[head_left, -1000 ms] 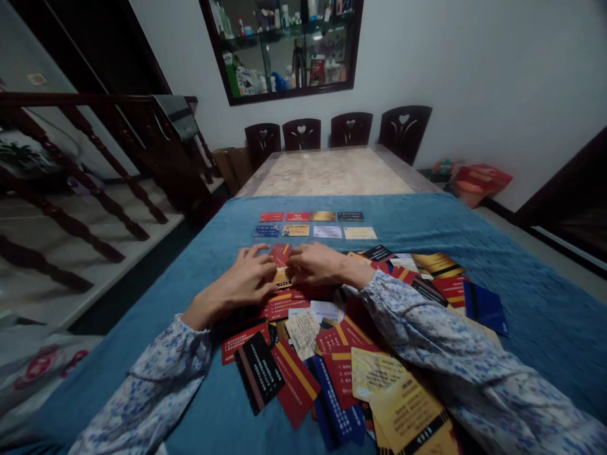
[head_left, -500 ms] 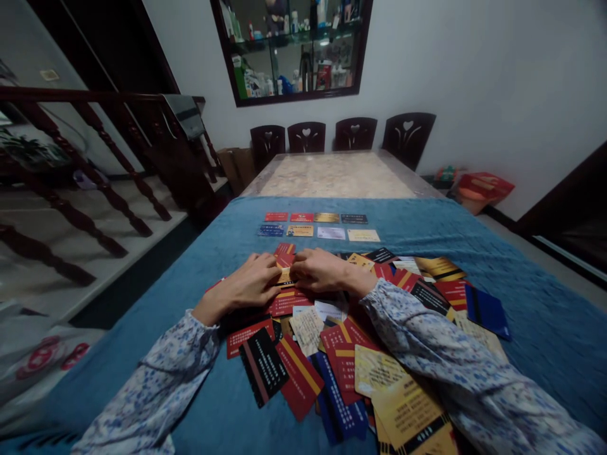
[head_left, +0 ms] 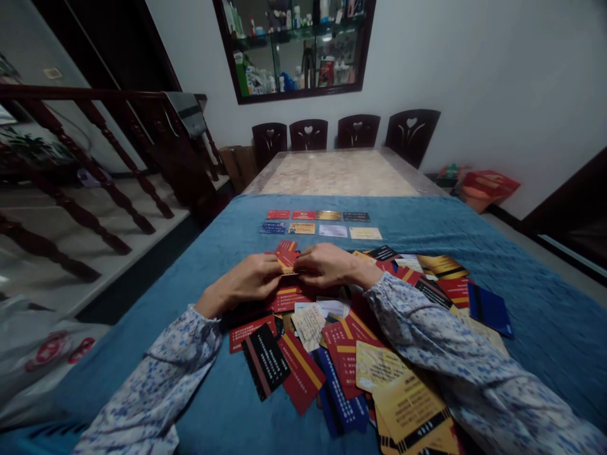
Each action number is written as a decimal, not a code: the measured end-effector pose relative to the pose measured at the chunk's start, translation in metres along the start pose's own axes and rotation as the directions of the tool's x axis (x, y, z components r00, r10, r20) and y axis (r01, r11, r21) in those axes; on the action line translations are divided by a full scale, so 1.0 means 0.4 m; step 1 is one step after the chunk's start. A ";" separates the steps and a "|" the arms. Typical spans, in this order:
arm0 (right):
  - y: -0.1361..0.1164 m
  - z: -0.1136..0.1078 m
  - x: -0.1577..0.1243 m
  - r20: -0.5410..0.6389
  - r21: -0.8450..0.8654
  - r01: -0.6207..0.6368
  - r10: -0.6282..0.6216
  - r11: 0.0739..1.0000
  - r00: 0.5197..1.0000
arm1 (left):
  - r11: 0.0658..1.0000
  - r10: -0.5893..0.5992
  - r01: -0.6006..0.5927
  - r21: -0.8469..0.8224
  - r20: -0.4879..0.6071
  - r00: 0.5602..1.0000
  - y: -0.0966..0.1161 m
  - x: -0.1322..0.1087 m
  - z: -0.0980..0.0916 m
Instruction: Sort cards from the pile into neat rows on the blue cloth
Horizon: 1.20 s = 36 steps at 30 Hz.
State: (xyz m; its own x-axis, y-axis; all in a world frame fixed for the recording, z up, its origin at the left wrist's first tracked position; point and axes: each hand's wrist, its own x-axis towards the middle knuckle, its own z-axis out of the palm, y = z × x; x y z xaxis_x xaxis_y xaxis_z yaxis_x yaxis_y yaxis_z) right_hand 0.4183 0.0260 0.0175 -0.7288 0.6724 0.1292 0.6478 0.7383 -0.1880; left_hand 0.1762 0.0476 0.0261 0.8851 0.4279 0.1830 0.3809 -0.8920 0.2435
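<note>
A heap of plastic cards point(head_left: 346, 354), red, black, blue and gold, lies scattered on a blue cloth point(head_left: 208, 265) in front of me. My left hand point(head_left: 249, 283) and my right hand point(head_left: 327, 265) meet at the far edge of the heap, fingers curled. Between their fingertips they pinch a small red and yellow card point(head_left: 287, 259), lifted slightly off the pile. Beyond the hands, two neat rows of cards point(head_left: 320, 223) lie flat on the cloth.
The blue cloth covers the near part of a long table with a marble top point(head_left: 334, 172). Several dark chairs point(head_left: 355, 129) stand at its far end. A wooden stair railing point(head_left: 99, 158) runs on the left. A glass cabinet point(head_left: 294, 44) hangs on the wall.
Both hands have drawn together and raised the small card a little from the pile; the camera has shifted slightly.
</note>
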 end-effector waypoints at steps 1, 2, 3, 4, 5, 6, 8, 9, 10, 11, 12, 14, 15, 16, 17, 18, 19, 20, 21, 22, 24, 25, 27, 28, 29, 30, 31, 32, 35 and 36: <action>0.001 0.001 0.000 -0.014 0.019 -0.006 0.006 1.000 1.000 | 0.999 0.005 -0.006 -0.036 -0.033 0.999 -0.006 -0.002 -0.001; 0.004 0.002 0.001 -0.031 0.039 -0.016 0.017 0.999 0.999 | 0.998 0.009 -0.013 -0.068 -0.068 0.998 -0.013 -0.004 -0.002; 0.006 0.005 0.002 -0.048 0.058 -0.027 0.030 0.998 0.998 | 0.996 0.008 -0.017 -0.092 -0.104 0.995 -0.021 -0.006 -0.001; 0.009 0.008 0.004 -0.065 0.077 -0.037 0.042 0.996 0.997 | 0.994 0.001 -0.016 -0.105 -0.136 0.991 -0.029 -0.008 0.000; 0.013 0.012 0.005 -0.085 0.094 -0.044 0.052 0.995 0.995 | 0.994 -0.011 -0.007 -0.109 -0.163 0.987 -0.037 -0.010 0.002; 0.016 0.016 0.006 -0.100 0.110 -0.047 0.058 0.993 0.993 | 0.994 -0.025 0.005 -0.108 -0.179 0.983 -0.044 -0.011 0.005; 0.023 0.024 0.006 -0.127 0.137 -0.050 0.068 0.989 0.990 | 0.993 -0.058 0.038 -0.109 -0.190 0.980 -0.054 -0.013 0.011; 0.025 0.028 0.006 -0.138 0.147 -0.055 0.075 0.988 0.988 | 0.992 -0.075 0.055 -0.112 -0.187 0.979 -0.056 -0.014 0.014; 0.027 0.031 0.006 -0.149 0.153 -0.064 0.087 0.986 0.985 | 0.991 -0.088 0.068 -0.115 -0.182 0.979 -0.057 -0.014 0.017; 0.028 0.034 0.006 -0.159 0.157 -0.073 0.098 0.985 0.982 | 0.990 -0.098 0.077 -0.120 -0.178 0.979 -0.056 -0.015 0.019; 0.028 0.037 0.007 -0.170 0.161 -0.079 0.106 0.984 0.980 | 0.989 -0.105 0.084 -0.124 -0.176 0.979 -0.055 -0.015 0.020; 0.026 0.041 0.008 -0.192 0.171 -0.080 0.113 0.982 0.975 | 0.987 -0.112 0.090 -0.132 -0.176 0.978 -0.050 -0.014 0.019; 0.025 0.043 0.010 -0.199 0.178 -0.080 0.116 0.981 0.973 | 0.986 -0.117 0.095 -0.134 -0.173 0.978 -0.048 -0.012 0.019; 0.024 0.044 0.011 -0.203 0.183 -0.082 0.119 0.980 0.972 | 0.986 -0.124 0.102 -0.134 -0.169 0.978 -0.046 -0.011 0.018; 0.023 0.046 0.012 -0.203 0.184 -0.086 0.123 0.979 0.971 | 0.985 -0.130 0.109 -0.131 -0.161 0.978 -0.045 -0.010 0.018; 0.022 0.048 0.013 -0.204 0.180 -0.093 0.130 0.979 0.970 | 0.986 -0.132 0.114 -0.126 -0.152 0.979 -0.045 -0.008 0.018; 0.021 0.049 0.014 -0.206 0.170 -0.101 0.136 0.980 0.969 | 0.986 -0.133 0.116 -0.117 -0.148 0.980 -0.045 -0.007 0.019; 0.020 0.052 0.015 -0.208 0.155 -0.110 0.141 0.982 0.968 | 0.988 -0.129 0.114 -0.107 -0.145 0.981 -0.047 -0.006 0.021; 0.020 0.054 0.016 -0.212 0.135 -0.121 0.148 0.983 0.966 | 0.989 -0.123 0.110 -0.095 -0.146 0.982 -0.049 -0.006 0.024; 0.021 0.058 0.016 -0.214 0.113 -0.134 0.156 0.984 0.964 | 0.991 -0.118 0.107 -0.082 -0.144 0.983 -0.052 -0.005 0.026; 0.023 0.066 0.018 -0.211 0.075 -0.161 0.174 0.984 0.962 | 0.992 -0.116 0.109 -0.058 -0.133 0.984 -0.058 -0.004 0.033; 0.025 0.071 0.019 -0.208 0.062 -0.171 0.180 0.983 0.961 | 0.992 -0.119 0.114 -0.049 -0.127 0.985 -0.061 -0.004 0.036; 0.028 0.082 0.022 -0.206 0.053 -0.174 0.181 0.983 0.962 | 0.991 -0.133 0.129 -0.040 -0.120 0.984 -0.064 -0.002 0.042; 0.029 0.087 0.023 -0.206 0.054 -0.171 0.178 0.984 0.962 | 0.990 -0.139 0.135 -0.038 -0.119 0.983 -0.065 -0.001 0.044; 0.030 0.091 0.024 -0.210 0.059 -0.168 0.176 0.984 0.962 | 0.989 -0.143 0.139 -0.040 -0.120 0.982 -0.065 0.000 0.046; 0.031 0.094 0.024 -0.215 0.065 -0.162 0.172 0.985 0.961 | 0.989 -0.146 0.142 -0.042 -0.122 0.982 -0.065 0.001 0.047; 0.032 0.096 0.024 -0.220 0.073 -0.151 0.164 0.986 0.962 | 0.989 -0.147 0.142 -0.044 -0.123 0.982 -0.065 0.002 0.049; 0.032 0.097 0.024 -0.226 0.083 -0.136 0.151 0.987 0.962 | 0.989 -0.147 0.142 -0.048 -0.124 0.981 -0.066 0.003 0.050; 0.034 0.098 0.023 -0.241 0.112 -0.089 0.114 0.990 0.964 | 0.987 -0.154 0.147 -0.064 -0.128 0.980 -0.069 0.005 0.056; 0.035 0.098 0.023 -0.245 0.117 -0.086 0.112 0.989 0.963 | 0.986 -0.158 0.150 -0.070 -0.130 0.979 -0.070 0.006 0.057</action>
State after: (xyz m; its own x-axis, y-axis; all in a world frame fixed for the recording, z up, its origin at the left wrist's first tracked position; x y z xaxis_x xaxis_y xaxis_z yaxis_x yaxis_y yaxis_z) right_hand 0.4119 0.0402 -0.0223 -0.5746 0.7434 0.3423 0.6774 0.6667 -0.3109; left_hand 0.1737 0.0703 -0.0021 0.7716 0.5787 0.2641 0.4898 -0.8054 0.3339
